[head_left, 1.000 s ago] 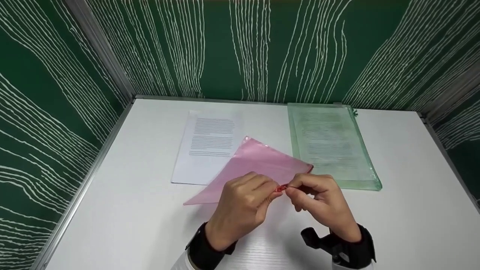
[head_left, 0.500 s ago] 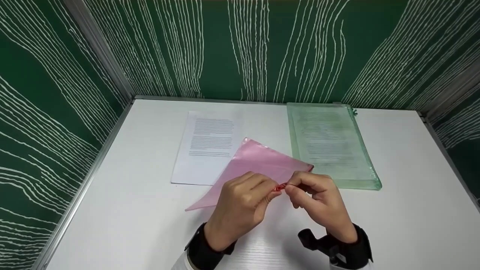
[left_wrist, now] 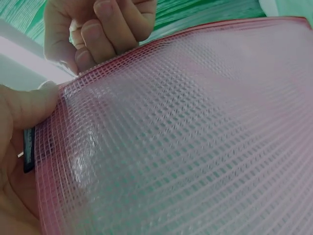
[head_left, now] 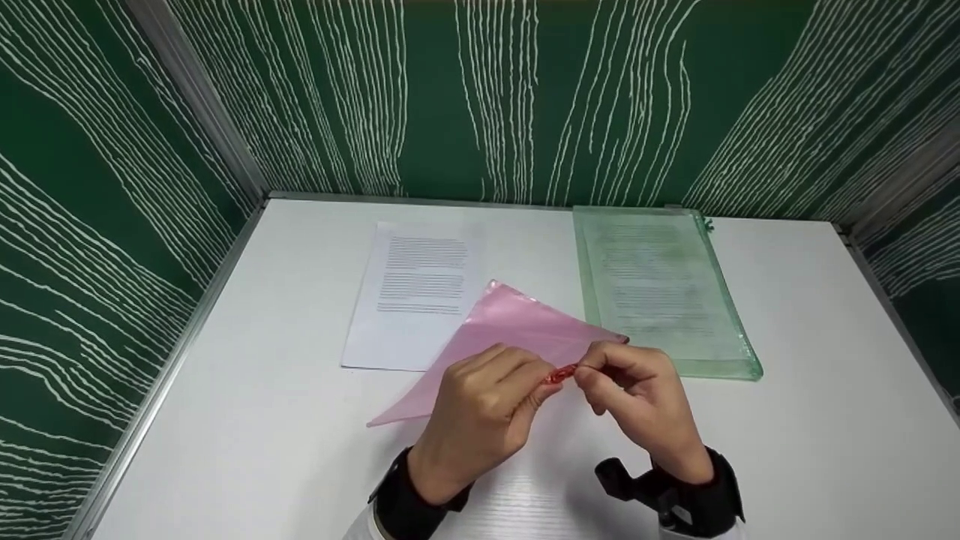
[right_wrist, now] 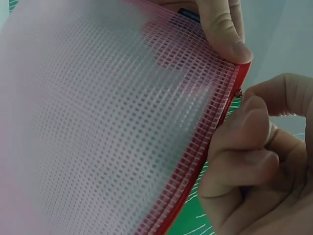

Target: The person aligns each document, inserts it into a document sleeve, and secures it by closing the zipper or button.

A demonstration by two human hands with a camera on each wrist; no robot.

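A pink translucent mesh zipper pouch is held up off the table, tilted. My left hand grips its corner, thumb on the mesh near a small dark tag. Along the pouch's edge runs a red zipper. Its small metal slider sits close to that gripped corner. With thumb and forefinger, my right hand pinches at the slider's pull, which the fingertips mostly cover. A short stretch of red zipper shows between the two hands in the head view.
A printed sheet of paper lies on the white table at back left, partly behind the pouch. At back right lies a green translucent pouch with a printed page visible through it. Green walls with pale lines enclose the table.
The pouch has tipped slightly, its far and left corners dropping a little. Slightly more red zipper shows between the hands. Both hands keep their grips and have barely moved.
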